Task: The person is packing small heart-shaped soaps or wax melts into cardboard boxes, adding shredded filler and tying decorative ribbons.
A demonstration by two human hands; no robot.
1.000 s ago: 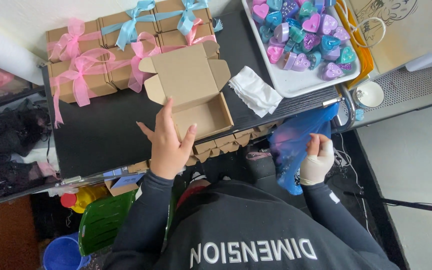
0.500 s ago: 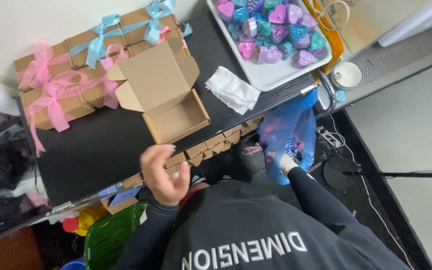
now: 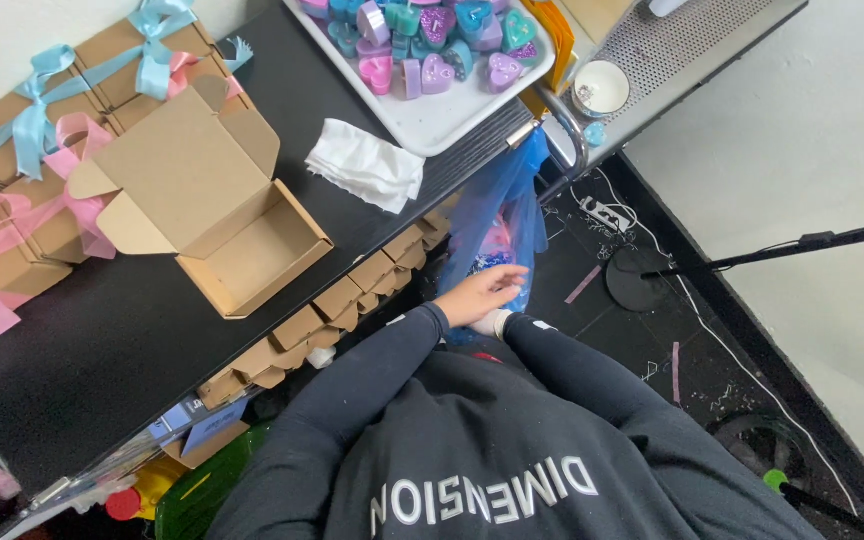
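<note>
A blue plastic bag point(image 3: 500, 215) hangs below the black table's front edge point(image 3: 102, 360), with pink and blue things showing through it. My left hand point(image 3: 482, 293) lies against the bag's lower part, fingers stretched out and touching it. My right hand point(image 3: 498, 322) sits just beneath the left, and only a white-wrapped bit of it shows past the dark sleeve. An open brown cardboard box point(image 3: 252, 245) stands empty on the table, lid flaps up. A white tray point(image 3: 452, 115) at the back holds several heart-shaped pieces in pink, purple and teal.
A crumpled white cloth point(image 3: 367, 165) lies between box and tray. Closed brown boxes tied with pink and blue ribbons point(image 3: 32, 140) line the back left. Folded small boxes point(image 3: 342, 300) fill a shelf under the table. A small white cup point(image 3: 600, 88) and a black stand point(image 3: 652, 275) are to the right.
My left hand left the table by the open box and came down onto the blue bag. The view shifted right and down, and the bag now hangs lower at the table edge.
</note>
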